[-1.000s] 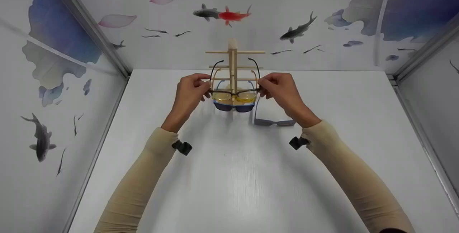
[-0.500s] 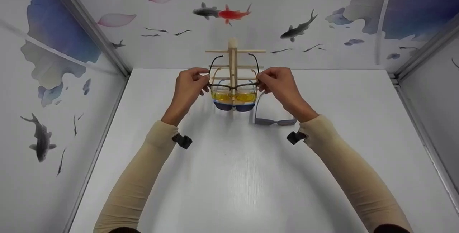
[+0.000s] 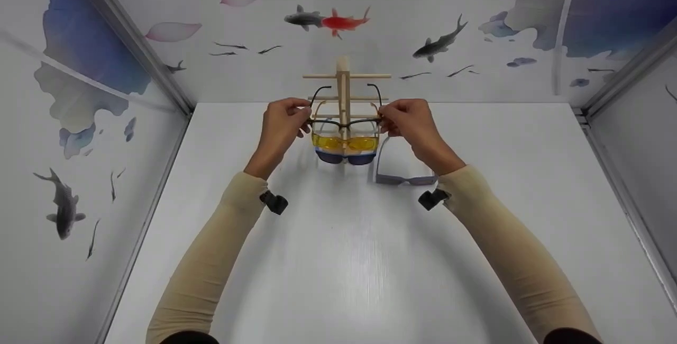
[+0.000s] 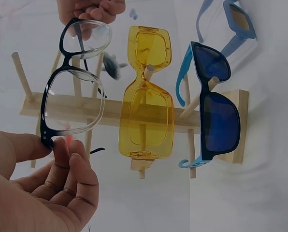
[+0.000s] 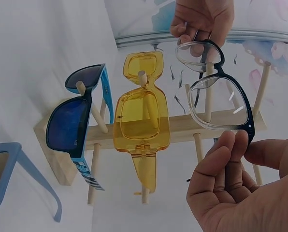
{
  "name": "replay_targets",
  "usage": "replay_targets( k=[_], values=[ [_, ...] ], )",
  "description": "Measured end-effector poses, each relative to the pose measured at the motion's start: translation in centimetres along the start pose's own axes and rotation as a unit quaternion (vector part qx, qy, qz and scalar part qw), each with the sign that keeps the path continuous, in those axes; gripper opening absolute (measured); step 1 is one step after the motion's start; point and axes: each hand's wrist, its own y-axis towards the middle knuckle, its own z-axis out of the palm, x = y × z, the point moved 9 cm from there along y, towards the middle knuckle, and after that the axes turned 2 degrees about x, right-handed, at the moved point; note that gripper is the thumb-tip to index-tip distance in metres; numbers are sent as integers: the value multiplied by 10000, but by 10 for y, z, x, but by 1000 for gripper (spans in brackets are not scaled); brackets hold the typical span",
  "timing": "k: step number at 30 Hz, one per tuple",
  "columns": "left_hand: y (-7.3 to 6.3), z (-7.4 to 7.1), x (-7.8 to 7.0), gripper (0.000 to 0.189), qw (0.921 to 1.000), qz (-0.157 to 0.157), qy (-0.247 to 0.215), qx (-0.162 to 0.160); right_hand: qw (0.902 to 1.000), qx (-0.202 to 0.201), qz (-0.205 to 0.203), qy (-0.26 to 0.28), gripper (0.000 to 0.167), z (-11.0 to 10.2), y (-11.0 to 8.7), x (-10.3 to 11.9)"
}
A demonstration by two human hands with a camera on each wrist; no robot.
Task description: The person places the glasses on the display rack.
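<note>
My left hand (image 3: pixel 283 127) and right hand (image 3: pixel 412 124) pinch the two front corners of a pair of eyeglasses (image 4: pixel 46 104) with a black upper frame and clear lower rims. The eyeglasses are level at the upper part of a wooden display stand (image 3: pixel 343 87), their temples pointing back on either side of its post. Whether they touch a peg cannot be told. Below them on the stand hang yellow transparent glasses (image 4: pixel 146 121). Lower still are dark-lensed sunglasses (image 4: pixel 221 123) with light blue temples, near the base.
Grey-blue sunglasses (image 3: pixel 391 180) lie on the white table (image 3: pixel 338 259), right of the stand and below my right hand in the head view. Panels with painted fish (image 3: pixel 439 42) enclose the table at the back and sides. Bare wooden pegs (image 3: pixel 370 75) stick out near the stand's top.
Both hands have carried the eyeglasses' front slightly up and back towards the stand. More of the yellow glasses shows beneath it. The temple tips rose, then dipped a little.
</note>
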Motion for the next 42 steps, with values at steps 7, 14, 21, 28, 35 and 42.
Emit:
replay_targets(
  k=[7,14,21,28,35,42],
  values=[
    [4,2,3,29,10000,-54,-41,2,9999,-30,100,92,27,0,3,-4],
    [5,2,7,30,9998,-180,-94,41,9997,22,237,71,33,1,4,-8],
    [5,3,8,29,9997,-204,-71,63,9994,13,331,57,30,-1,4,-11],
    [5,3,8,31,9998,-137,-103,110,9994,87,321,103,30,-2,4,-13],
    [0,-4,10,32,10000,-35,-62,-23,9994,130,330,58,34,-10,-1,-20],
    [-9,-9,12,28,10000,8,-13,-40,9994,210,240,-95,34,-19,-11,-24]
  ],
)
